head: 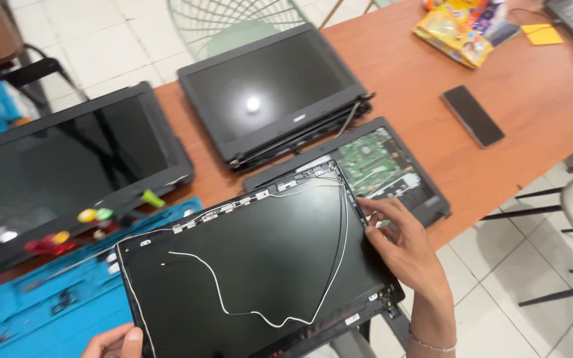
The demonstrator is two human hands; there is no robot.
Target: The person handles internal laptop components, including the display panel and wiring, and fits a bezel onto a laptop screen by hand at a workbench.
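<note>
The black laptop lid panel (pixel 253 278) lies tilted, inner side up, over the table edge. Thin white and black antenna wires (pixel 220 292) trail loosely across it, and small metal brackets line its top edge.
</note>
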